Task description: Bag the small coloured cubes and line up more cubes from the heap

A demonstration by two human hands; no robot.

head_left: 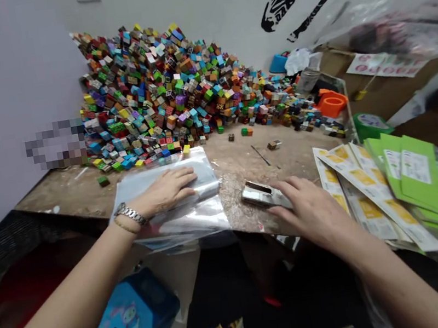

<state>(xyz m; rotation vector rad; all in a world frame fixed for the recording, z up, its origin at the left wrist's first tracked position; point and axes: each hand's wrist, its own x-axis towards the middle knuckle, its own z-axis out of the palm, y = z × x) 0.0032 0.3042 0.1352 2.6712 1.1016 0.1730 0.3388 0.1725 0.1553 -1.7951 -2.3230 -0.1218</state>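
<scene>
My left hand, with a metal watch at the wrist, lies palm down with its fingers stretched out. Beneath it is a stack of transparent plastic bags, which hangs a little over the table's front edge. My right hand has its thumb and fingers around the back end of a silver-grey stapler resting on the table. The stapler's nose points left, toward the bags. Part of its body is hidden by my fingers.
Behind my hands rises a big heap of small coloured cubes. On the right are printed yellow-and-white strips, green cards, an orange tape dispenser and a cardboard box. A blue stool stands below the table.
</scene>
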